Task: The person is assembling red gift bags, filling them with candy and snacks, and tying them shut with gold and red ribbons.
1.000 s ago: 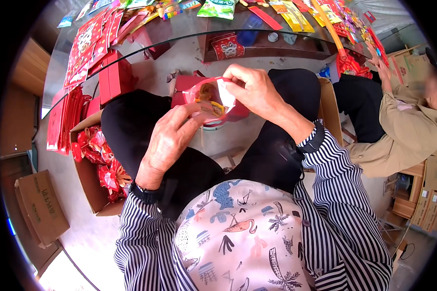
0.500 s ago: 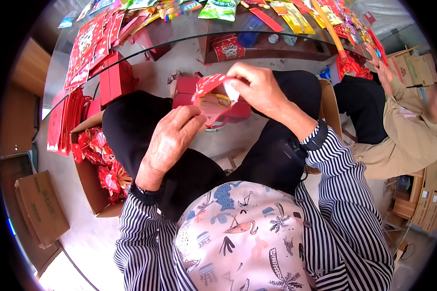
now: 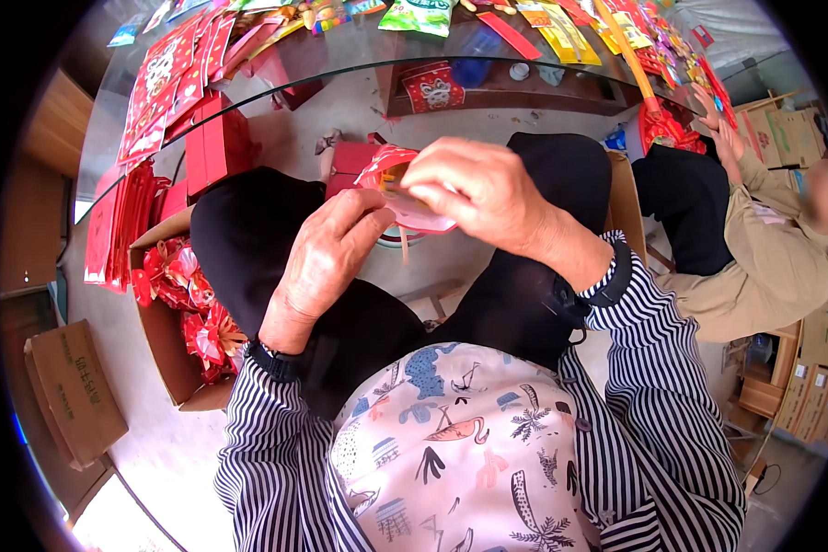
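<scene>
Over the gap between my knees I hold a small red patterned gift bag [image 3: 422, 218] with a pale pink side and something yellow at its mouth. My left hand [image 3: 324, 258] is closed, thumb and forefinger pinching the bag's near left edge. From the right, my right hand [image 3: 492, 195] reaches across the bag with curled fingers gripping its upper part; the fingertips partly cover the mouth. A thin pale strip [image 3: 405, 247] hangs below the bag. Behind it lies a red box or bag [image 3: 345, 166], partly hidden by my hands.
A glass table [image 3: 340, 78] ahead carries red bags [image 3: 168, 81], a green snack packet [image 3: 418, 17] and sweets. By my left knee, an open cardboard box [image 3: 164, 361] holds red bundles [image 3: 213, 336]; flat red bags [image 3: 120, 235] stand nearby. Another person [image 3: 764, 230] sits at right.
My right hand has come lower and turned over the bag, covering more of its mouth. The bag has tipped, and a pale strip now shows beneath. My left hand keeps nearly the same place.
</scene>
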The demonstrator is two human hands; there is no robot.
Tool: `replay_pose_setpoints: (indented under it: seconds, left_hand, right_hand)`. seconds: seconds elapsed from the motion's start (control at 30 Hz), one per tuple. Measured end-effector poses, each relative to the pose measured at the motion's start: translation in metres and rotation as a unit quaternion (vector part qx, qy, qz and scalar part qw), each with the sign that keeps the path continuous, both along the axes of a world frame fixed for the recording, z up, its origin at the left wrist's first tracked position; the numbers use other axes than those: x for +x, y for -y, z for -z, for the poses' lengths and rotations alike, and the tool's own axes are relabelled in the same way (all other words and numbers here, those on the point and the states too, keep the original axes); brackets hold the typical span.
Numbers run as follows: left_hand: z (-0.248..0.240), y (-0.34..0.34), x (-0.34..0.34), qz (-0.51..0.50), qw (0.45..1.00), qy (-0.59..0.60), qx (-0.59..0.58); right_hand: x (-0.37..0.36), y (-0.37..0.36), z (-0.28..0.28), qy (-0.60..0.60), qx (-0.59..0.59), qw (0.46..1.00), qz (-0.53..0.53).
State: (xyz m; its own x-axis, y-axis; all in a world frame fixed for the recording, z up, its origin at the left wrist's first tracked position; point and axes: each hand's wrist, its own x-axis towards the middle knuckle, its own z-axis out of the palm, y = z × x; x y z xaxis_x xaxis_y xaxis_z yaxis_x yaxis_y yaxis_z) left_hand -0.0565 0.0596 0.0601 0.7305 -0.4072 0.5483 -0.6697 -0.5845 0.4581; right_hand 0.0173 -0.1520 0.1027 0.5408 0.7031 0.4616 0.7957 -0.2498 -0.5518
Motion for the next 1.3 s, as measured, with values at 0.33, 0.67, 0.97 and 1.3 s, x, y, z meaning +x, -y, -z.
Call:
replay_pose_setpoints:
  seconds: [0.33,0.67,0.97,1.3]
  left_hand:
    - [0.008,0.01,0.003,0.018,0.999,0.038,-0.02]
    - [0.009,0.011,0.003,0.008,0.999,0.029,-0.022]
    - [0.004,0.011,0.003,0.013,0.999,0.039,-0.036]
    - [0.012,0.01,0.007,0.003,0.999,0.032,-0.038]
  right_hand:
    - [0.008,-0.027,0.017,-0.024,-0.292,0.956,-0.02]
    - [0.025,-0.029,0.036,-0.059,-0.364,0.93,-0.004]
    - [0.017,-0.025,0.01,-0.049,-0.395,0.917,0.039]
    - [0.023,0.012,-0.03,0.025,-0.143,0.986,0.087]
